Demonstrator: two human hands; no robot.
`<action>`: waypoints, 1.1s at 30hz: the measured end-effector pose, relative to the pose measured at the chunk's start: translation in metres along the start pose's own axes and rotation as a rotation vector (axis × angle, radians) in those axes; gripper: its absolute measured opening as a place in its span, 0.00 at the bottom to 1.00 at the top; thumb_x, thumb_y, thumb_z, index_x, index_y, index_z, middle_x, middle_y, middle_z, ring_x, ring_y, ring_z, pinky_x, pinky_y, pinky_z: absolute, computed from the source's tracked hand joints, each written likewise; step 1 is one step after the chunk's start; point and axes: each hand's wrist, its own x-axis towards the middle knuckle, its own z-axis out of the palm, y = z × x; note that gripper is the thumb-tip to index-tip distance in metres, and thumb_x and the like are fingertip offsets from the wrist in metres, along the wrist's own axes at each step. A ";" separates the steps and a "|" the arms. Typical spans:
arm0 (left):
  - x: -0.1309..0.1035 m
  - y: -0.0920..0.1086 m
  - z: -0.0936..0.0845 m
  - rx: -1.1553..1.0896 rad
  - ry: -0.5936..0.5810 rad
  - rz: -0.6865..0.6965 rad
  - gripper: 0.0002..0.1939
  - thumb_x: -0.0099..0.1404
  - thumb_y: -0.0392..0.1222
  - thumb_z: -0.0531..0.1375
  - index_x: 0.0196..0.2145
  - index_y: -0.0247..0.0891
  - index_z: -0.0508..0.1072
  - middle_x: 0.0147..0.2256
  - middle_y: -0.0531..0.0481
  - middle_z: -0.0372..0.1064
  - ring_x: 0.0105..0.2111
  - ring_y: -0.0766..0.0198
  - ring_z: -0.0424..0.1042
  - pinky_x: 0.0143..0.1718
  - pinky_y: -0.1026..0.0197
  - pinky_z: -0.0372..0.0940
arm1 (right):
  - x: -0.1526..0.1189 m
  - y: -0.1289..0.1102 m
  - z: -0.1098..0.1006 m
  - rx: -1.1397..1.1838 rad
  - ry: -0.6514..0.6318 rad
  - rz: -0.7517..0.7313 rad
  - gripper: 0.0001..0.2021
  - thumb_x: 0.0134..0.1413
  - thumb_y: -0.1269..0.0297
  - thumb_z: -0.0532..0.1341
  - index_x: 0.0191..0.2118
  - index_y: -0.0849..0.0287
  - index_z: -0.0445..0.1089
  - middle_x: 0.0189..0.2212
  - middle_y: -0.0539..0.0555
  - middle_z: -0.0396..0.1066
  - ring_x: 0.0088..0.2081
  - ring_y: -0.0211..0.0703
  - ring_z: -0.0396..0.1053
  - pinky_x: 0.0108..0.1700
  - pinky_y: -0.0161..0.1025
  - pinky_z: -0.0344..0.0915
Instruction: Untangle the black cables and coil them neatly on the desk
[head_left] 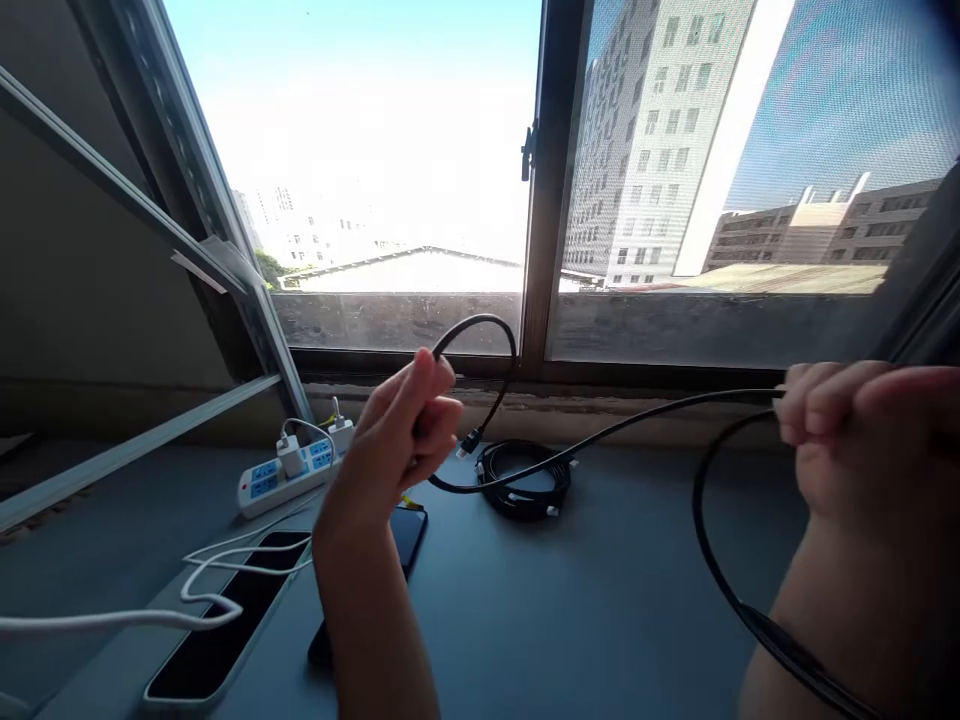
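Note:
A black cable [600,435] stretches between my two raised hands. My left hand [416,420] is closed around it near one end. From that fist the cable arches up and hangs down to a dark plug [470,441] with a pale tip. My right hand [840,400], at the right side, is closed on the same cable. Below it a loop of cable hangs past the right forearm toward the bottom edge. On the table behind lies a coiled black cable [523,510], partly crossed by the held one.
A white power strip [259,503] with plugs stands at the left. A phone [214,640] lies nearer, with a white cable [112,622] across it. My left forearm partly hides another dark device [409,540]. A metal frame [135,440] and the window [555,200] bound the blue-grey table [600,620].

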 end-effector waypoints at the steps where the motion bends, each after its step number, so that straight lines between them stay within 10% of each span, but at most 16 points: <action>1: 0.000 0.001 0.011 0.040 0.031 0.035 0.22 0.63 0.57 0.53 0.22 0.39 0.56 0.12 0.63 0.41 0.08 0.78 0.39 0.07 0.74 0.35 | -0.001 -0.002 0.009 0.016 -0.084 -0.025 0.22 0.51 0.53 0.63 0.16 0.59 0.56 0.13 0.46 0.54 0.16 0.33 0.55 0.19 0.36 0.50; 4: 0.004 -0.001 0.034 0.044 0.168 0.141 0.21 0.65 0.53 0.53 0.21 0.39 0.55 0.12 0.62 0.42 0.08 0.78 0.38 0.08 0.72 0.34 | -0.006 -0.006 0.025 -0.053 -0.403 0.037 0.06 0.45 0.64 0.68 0.26 0.56 0.70 0.27 0.49 0.63 0.21 0.30 0.55 0.19 0.35 0.51; 9: 0.016 -0.009 0.030 0.061 0.481 0.180 0.20 0.65 0.51 0.53 0.20 0.39 0.56 0.12 0.61 0.43 0.09 0.77 0.39 0.09 0.70 0.35 | -0.007 -0.006 0.022 -0.071 -0.569 0.090 0.15 0.37 0.69 0.72 0.35 0.50 0.73 0.31 0.48 0.58 0.21 0.28 0.50 0.19 0.34 0.50; 18: 0.018 -0.018 -0.027 0.114 0.883 0.355 0.21 0.69 0.45 0.48 0.19 0.38 0.56 0.12 0.61 0.40 0.10 0.76 0.40 0.10 0.69 0.35 | -0.001 -0.003 -0.021 -0.006 -0.001 0.304 0.14 0.48 0.62 0.64 0.23 0.52 0.56 0.26 0.49 0.44 0.23 0.38 0.40 0.24 0.41 0.36; 22: 0.008 -0.012 -0.027 0.150 0.888 0.502 0.22 0.70 0.44 0.47 0.18 0.37 0.56 0.14 0.59 0.42 0.12 0.78 0.43 0.12 0.69 0.38 | -0.002 -0.003 -0.024 0.021 0.035 0.387 0.13 0.48 0.66 0.63 0.23 0.51 0.56 0.27 0.50 0.42 0.24 0.39 0.40 0.24 0.41 0.37; 28: 0.002 -0.002 -0.003 0.215 0.822 0.563 0.22 0.70 0.47 0.46 0.19 0.38 0.56 0.15 0.58 0.43 0.13 0.75 0.44 0.14 0.65 0.39 | -0.010 -0.005 0.015 -0.246 -0.383 0.309 0.14 0.48 0.65 0.64 0.43 0.45 0.69 0.26 0.48 0.55 0.19 0.31 0.49 0.18 0.35 0.46; 33: 0.002 0.000 0.018 0.190 0.752 0.557 0.24 0.67 0.54 0.51 0.18 0.38 0.57 0.14 0.57 0.44 0.13 0.74 0.43 0.14 0.64 0.38 | -0.018 -0.005 0.043 -0.231 -0.714 0.152 0.07 0.47 0.62 0.66 0.34 0.50 0.72 0.31 0.49 0.60 0.20 0.28 0.48 0.20 0.33 0.52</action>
